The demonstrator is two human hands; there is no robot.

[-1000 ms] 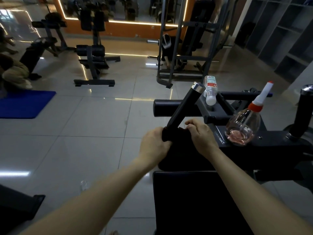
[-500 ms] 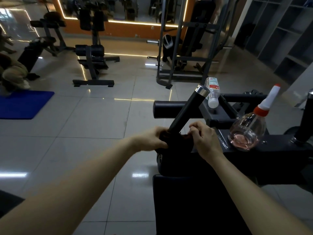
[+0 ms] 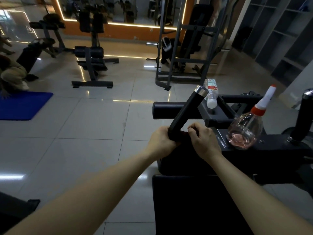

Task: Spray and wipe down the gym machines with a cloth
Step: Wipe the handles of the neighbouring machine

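The person is in the wiping step, working on the slanted black handle [image 3: 186,112] of the gym machine [image 3: 279,150]. The left hand [image 3: 161,141] has its fingers curled round the foot of the handle. The right hand [image 3: 204,143], at three o'clock of it, pinches a dark cloth [image 3: 184,133] with bent fingers and thumb against the same spot. The cloth shows only as a reddish fold between the two hands, so how far it wraps the bar cannot be told.

The spray bottle [image 3: 243,133], round and clear with a little pink liquid, stands on the frame at three o'clock of the right hand, near but apart. A water bottle [image 3: 210,92] lies at twelve o'clock, just behind the handle's chrome cap [image 3: 201,90].

Only the handle's foot seems covered so far. The next move likely calls for drawing the cloth up the shaft toward one o'clock, kept snug round the bar, one hand steadying. The padded roller [image 3: 169,111] and the seat pad [image 3: 194,209] at six o'clock would remain.
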